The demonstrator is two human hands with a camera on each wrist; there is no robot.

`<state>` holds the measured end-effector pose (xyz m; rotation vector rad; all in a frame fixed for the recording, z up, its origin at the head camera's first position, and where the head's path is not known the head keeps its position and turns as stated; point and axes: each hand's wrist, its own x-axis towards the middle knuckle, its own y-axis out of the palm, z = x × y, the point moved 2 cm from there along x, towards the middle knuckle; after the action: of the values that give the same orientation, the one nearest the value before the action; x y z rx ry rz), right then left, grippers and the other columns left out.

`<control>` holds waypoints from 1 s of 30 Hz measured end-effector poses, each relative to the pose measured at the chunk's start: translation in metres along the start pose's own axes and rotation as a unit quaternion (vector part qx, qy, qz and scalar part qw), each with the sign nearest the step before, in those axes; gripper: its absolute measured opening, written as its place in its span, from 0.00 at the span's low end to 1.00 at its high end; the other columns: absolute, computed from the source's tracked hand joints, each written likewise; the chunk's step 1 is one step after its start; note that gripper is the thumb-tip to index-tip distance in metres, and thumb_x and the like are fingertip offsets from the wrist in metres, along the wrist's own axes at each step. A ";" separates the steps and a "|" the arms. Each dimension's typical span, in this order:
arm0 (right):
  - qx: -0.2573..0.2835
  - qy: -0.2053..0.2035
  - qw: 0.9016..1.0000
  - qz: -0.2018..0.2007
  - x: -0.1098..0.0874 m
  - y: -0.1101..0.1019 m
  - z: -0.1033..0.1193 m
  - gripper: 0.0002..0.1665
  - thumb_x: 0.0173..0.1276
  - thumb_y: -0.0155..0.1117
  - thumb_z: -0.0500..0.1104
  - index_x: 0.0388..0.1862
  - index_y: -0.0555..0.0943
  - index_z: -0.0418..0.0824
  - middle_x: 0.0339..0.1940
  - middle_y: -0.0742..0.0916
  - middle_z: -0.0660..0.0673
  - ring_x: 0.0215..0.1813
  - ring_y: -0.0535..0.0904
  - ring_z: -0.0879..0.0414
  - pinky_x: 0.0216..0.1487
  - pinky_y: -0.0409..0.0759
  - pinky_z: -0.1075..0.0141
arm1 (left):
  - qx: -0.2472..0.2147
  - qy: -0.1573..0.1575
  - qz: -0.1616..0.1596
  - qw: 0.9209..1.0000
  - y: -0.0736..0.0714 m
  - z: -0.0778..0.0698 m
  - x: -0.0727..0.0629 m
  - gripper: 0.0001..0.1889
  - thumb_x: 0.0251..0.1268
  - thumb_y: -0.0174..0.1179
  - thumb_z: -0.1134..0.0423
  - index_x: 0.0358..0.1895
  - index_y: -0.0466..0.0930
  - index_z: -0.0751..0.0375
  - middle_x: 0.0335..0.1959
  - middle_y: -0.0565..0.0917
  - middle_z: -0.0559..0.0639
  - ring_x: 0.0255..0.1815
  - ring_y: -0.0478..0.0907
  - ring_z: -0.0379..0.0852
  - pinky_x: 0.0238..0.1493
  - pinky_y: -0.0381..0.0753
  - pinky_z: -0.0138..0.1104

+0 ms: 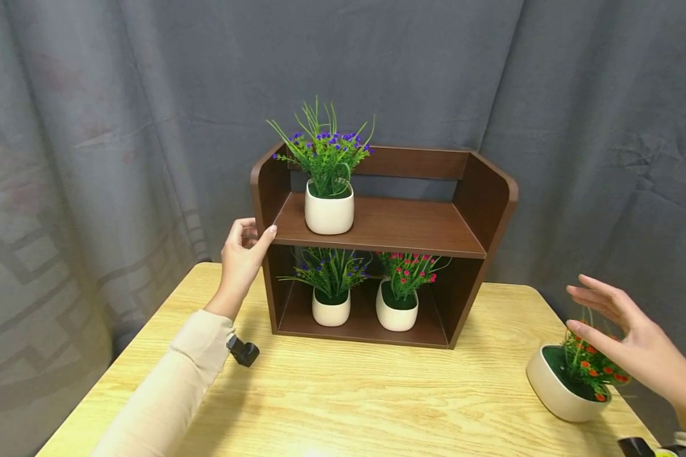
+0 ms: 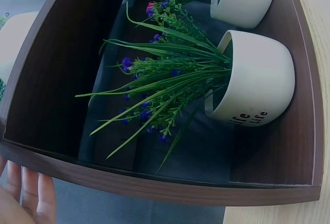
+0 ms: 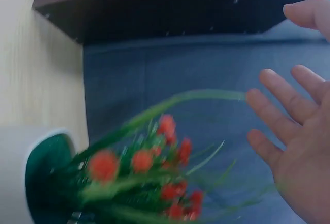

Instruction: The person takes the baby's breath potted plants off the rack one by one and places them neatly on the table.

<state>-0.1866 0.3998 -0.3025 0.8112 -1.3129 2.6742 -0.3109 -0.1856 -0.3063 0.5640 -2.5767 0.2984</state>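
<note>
A dark brown two-tier wooden shelf (image 1: 377, 247) stands on the table. My left hand (image 1: 244, 254) holds its left side panel at mid-height, thumb on the front edge and fingers along the outer face. On the upper tier sits a white pot with purple flowers (image 1: 329, 206). The lower tier bears another purple-flowered pot (image 1: 331, 311) and a pot with pink-red flowers (image 1: 397, 311). At the table's right, my right hand (image 1: 634, 336) hovers with spread fingers over a white pot with orange-red flowers (image 1: 566, 387), partly covering its leaves in the head view.
The light wooden table (image 1: 343, 393) ends at the right close to the orange-red-flowered pot. Grey curtains (image 1: 411, 70) hang behind the table and along its left. Small black wrist cameras (image 1: 243, 350) sit at both wrists.
</note>
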 end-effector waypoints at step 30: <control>0.097 -0.163 0.981 0.039 0.068 0.074 0.089 0.46 0.64 0.68 0.25 0.77 0.62 0.43 0.64 0.78 0.41 0.63 0.74 0.64 0.60 0.68 0.78 | 0.000 -0.005 0.003 1.000 -0.001 -0.002 0.000 0.24 0.64 0.68 0.47 0.56 0.77 0.58 0.40 0.77 0.47 0.38 0.73 0.42 0.38 0.72 0.32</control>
<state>-0.2262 0.2739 -0.2790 1.2927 -1.1695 2.8565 -0.3099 -0.1856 -0.3048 0.5587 -2.5887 0.2983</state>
